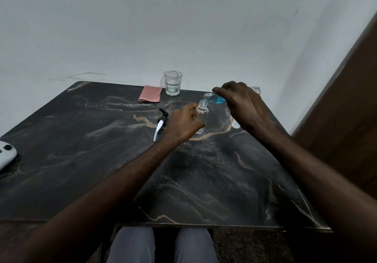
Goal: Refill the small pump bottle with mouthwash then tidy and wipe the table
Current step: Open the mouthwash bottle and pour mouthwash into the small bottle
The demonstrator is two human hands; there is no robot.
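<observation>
A small clear bottle (202,113) stands upright on the dark marble table (102,150), its neck uncapped. My left hand (184,122) grips its body from the left. My right hand (242,105) holds a clear mouthwash bottle (216,97) with blue liquid, tipped sideways so its mouth sits just above the small bottle's neck. The black pump head with its white tube (161,122) lies on the table to the left of my left hand. A pink folded cloth (150,93) lies at the table's far edge.
A glass tumbler (173,83) stands beside the cloth at the back. A clear cap-like piece (236,125) rests under my right wrist. A white controller (6,154) lies at the left edge. A wooden panel (346,119) rises on the right.
</observation>
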